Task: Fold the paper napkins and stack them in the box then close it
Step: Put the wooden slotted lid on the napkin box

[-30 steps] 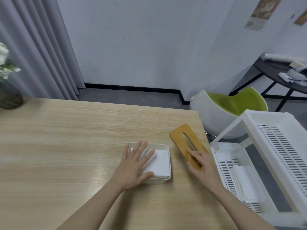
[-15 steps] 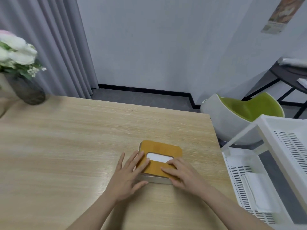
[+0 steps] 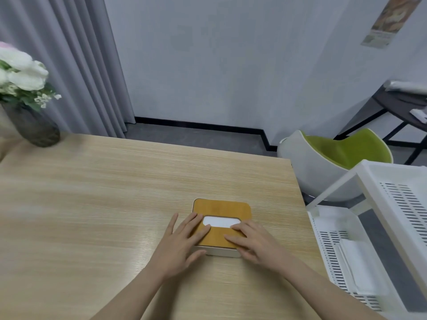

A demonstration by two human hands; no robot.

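Hands: two. The left hand (image 3: 182,243) lies flat with its fingers straight and spread, fingertips on the near-left part of the lid, thumb along the box's near wall. The right hand (image 3: 251,241) lies flat too, fingers straight, pressing on the near-right part of the lid, its index fingertip at the right end of the slot.
Box: one, a white box (image 3: 219,251) with rounded corners, standing on the table between and just beyond the two hands; only its near wall shows under the lid.
Lid: one, a wooden lid (image 3: 221,207) of orange-brown grain, seated flat on the box and covering it to the rim.
Slot: one oblong opening in the middle of the lid, between the two sets of fingertips.
Napkins: white paper (image 3: 218,221) shows through the slot; how many sheets cannot be told.
Table: one light wood table (image 3: 92,204) under both hands.
Rack: one white plastic rack (image 3: 369,227) to the right of the right hand, with slotted trays.
Chair: one green and white chair (image 3: 335,162) beyond the right hand, past the table edge.
Vase: one dark vase (image 3: 32,128) of white flowers, far beyond the left hand at the table's left corner.
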